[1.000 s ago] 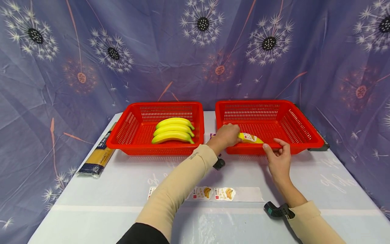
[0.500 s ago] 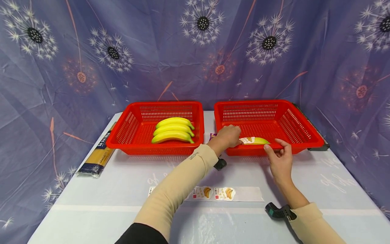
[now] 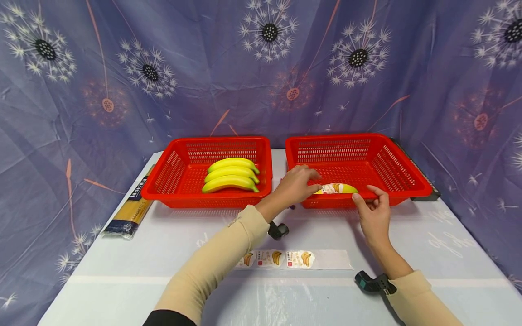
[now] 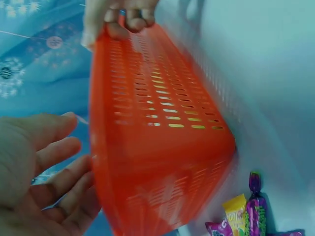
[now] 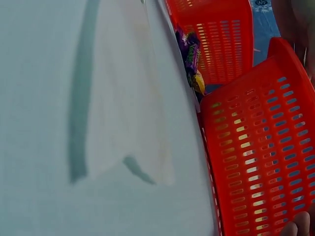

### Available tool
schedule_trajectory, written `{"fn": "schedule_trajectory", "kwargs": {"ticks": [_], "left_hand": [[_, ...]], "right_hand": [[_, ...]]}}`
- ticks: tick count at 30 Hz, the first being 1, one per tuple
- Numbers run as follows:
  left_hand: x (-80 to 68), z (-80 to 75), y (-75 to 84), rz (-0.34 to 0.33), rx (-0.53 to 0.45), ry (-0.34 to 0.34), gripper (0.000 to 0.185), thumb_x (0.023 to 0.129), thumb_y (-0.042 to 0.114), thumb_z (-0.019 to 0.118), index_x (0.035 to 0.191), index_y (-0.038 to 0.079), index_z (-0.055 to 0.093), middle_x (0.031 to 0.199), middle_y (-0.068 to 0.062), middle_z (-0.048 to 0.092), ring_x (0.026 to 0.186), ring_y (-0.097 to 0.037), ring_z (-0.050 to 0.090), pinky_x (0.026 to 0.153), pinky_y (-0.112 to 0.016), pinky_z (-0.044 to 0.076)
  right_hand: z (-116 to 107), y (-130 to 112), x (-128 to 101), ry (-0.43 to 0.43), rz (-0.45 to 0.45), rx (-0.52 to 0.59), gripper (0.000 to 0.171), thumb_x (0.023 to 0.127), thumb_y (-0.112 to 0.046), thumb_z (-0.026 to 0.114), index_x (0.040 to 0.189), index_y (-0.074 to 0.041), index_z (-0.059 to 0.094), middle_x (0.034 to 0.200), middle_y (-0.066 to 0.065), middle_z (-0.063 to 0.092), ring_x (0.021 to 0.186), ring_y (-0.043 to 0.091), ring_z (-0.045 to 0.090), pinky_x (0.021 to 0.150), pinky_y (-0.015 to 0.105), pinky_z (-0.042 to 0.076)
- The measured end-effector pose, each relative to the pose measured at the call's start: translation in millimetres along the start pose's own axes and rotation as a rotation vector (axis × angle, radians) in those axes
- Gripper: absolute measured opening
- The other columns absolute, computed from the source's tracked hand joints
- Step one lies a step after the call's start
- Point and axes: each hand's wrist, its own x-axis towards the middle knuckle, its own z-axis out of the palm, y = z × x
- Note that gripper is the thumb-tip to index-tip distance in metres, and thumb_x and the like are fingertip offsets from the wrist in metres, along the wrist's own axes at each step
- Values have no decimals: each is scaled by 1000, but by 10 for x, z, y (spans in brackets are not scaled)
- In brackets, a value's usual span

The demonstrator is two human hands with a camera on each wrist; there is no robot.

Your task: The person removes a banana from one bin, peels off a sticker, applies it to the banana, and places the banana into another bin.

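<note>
The left hand hovers over the near left corner of the right-hand red plastic basket, its fingers loosely spread and pinching nothing; whether a fingertip brushes the rim is hard to tell. Just beside those fingers, a yellow banana lies inside this basket along its near wall, a printed white label on its upper side. The right hand holds the basket's near rim, thumb on the outside and fingers curled over the edge.

In the left-hand red plastic basket, three bananas lie side by side, stems to the right. Purple and yellow wrapped sweets lie on the table near the gap between the baskets. A strip of banana stickers lies in front, partly covered by the left sleeve, and a packet of spaghetti rests beside the left-hand basket.
</note>
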Motion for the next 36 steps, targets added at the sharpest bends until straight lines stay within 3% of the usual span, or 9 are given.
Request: {"fn": "schedule_trajectory", "kwargs": {"ticks": [5,11,18,24,28,36], "left_hand": [[-277,-136,-116,24,-131,96,32,89,28,63,119,17,64,110,0,62,104,-16,52,90,-31,45],[-587,-248,-369,31,-246,218,32,85,22,68,115,12,65,106,-4,64,100,-19,54,86,-34,45],[-912,-415,-692,-61,-271,302,31,83,18,69,113,10,66,104,-7,65,97,-22,54,85,-36,45],[-1118,-588,-1004,-121,-250,373,30,83,17,70,111,8,66,106,-11,65,99,-26,57,86,-41,48],[-1183,-718,-1231,-158,-233,376,32,83,15,69,114,6,65,107,-14,63,101,-30,56,86,-45,49],[-1222,-933,-1638,-304,-183,261,39,87,21,65,123,7,59,119,-17,58,108,-35,50,93,-47,41]], "right_hand": [[-11,-21,2,-2,24,15,44,83,-5,68,123,-4,50,74,-3,55,59,4,48,52,13,41],[-18,-49,17,-23,87,-12,44,83,-8,69,122,-6,49,73,-4,55,58,5,49,53,14,42],[-12,69,8,-70,57,-64,49,84,-7,68,128,-8,47,66,-7,55,54,6,49,53,15,42],[122,51,-192,-189,-24,-75,48,85,-5,66,129,-6,46,72,-9,59,61,6,50,56,16,40],[283,-43,-342,-300,-82,-86,46,85,-5,67,127,-6,48,78,-8,58,68,6,50,60,18,39],[701,-218,-572,-504,-117,-114,41,84,-14,70,122,-7,55,95,5,58,77,9,52,68,15,43]]}}
